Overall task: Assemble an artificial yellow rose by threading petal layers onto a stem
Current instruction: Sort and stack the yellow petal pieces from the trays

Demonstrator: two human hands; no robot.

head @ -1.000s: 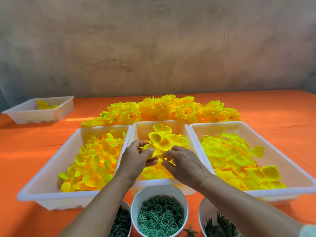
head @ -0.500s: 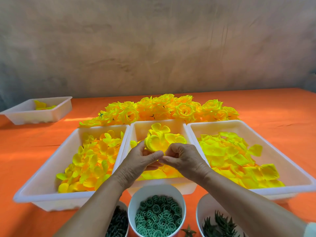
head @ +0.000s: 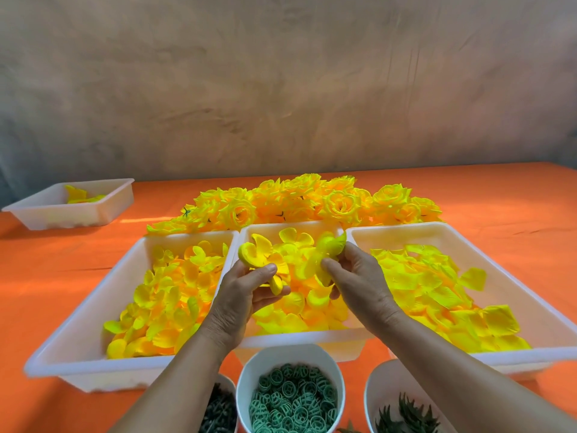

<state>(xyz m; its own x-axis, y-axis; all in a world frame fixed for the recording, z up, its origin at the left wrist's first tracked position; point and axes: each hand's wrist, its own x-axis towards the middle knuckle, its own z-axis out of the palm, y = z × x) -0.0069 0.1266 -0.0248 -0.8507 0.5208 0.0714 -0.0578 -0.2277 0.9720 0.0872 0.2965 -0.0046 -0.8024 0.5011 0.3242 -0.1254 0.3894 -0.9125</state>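
Both hands are raised over the middle tray (head: 340, 339), apart from each other. The left hand (head: 242, 296) pinches a yellow petal layer (head: 260, 256) between thumb and fingers; its lobes spread upward and one hangs below the thumb. The right hand (head: 359, 279) pinches a second, bunched petal layer (head: 329, 248) at its fingertips. Stem not visible in either hand.

Three white trays sit side by side on the orange tabletop (head: 62, 276): left tray (head: 93, 307) and middle tray hold rounded petals, right tray (head: 512, 295) flatter ones. Finished roses (head: 312, 201) are heaped behind them. A small tray (head: 103, 207) stands far left. A cup of green rings (head: 292, 398) sits nearest, between two cups of dark parts.
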